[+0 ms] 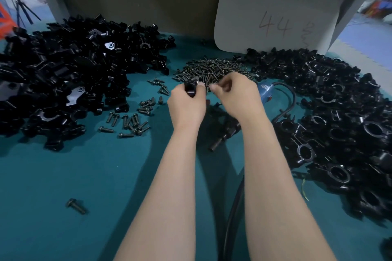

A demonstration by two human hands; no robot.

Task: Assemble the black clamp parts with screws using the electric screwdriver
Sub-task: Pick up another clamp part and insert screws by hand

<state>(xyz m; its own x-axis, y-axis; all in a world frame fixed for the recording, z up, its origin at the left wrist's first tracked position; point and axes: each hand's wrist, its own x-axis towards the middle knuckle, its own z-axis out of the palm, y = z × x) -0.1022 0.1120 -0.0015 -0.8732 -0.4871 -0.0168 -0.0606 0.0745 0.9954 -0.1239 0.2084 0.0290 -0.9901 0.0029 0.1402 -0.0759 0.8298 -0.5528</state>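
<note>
Fingers (pixel 177 93) of my left hand (pixel 186 110) curled round a black clamp part (pixel 189 89), held near the screw pile (pixel 212 68) so my right hand (pixel 238 97), pinching what looked like a screw (pixel 208 88), could feed it in. My right forearm hid most of the electric screwdriver (pixel 224 134) lying on the teal table (pixel 84 176).

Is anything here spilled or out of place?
One dark metal screw lies alone on the teal table cover, near the front left, far from the heap of small dark screws at the back. More loose screws trail from that heap toward the left pile of black clamp parts. Nothing looks damaged.
</note>
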